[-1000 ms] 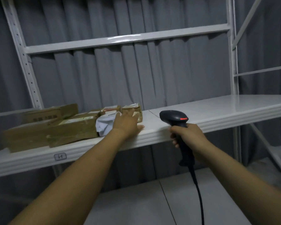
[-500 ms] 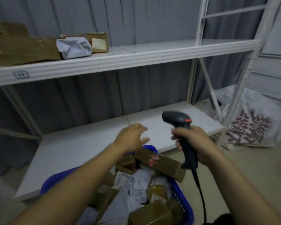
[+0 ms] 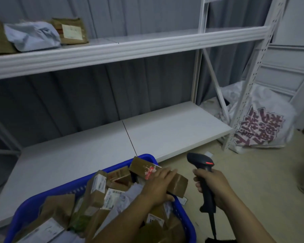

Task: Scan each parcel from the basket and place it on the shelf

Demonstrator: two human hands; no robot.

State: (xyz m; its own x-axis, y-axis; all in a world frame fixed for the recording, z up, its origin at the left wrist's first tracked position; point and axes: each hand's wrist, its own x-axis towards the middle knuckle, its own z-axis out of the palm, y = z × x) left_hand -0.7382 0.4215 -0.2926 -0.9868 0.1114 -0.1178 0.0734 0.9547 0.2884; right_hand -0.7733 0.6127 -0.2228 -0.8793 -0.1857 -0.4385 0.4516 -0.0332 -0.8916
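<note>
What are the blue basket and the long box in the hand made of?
The basket looks like glossy blue plastic: moulded rim, slotted walls. The long box that the left hand grips looks like brown cardboard, probably taped over, since its faces shine a little.

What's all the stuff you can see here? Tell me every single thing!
basket: one, blue, in front of the lower shelf
basket parcels: a heap, brown and white, inside the basket
long box: one, brown, on top of the heap
scanner: one, black, corded
upper shelf: one, white
lower shelf: one, white
shelf parcels: three, two brown, one pale grey, upper shelf, left
sack: one, white with red print, floor, right
curtain: grey, behind shelves
left hand: grips long box
right hand: holds scanner
</note>
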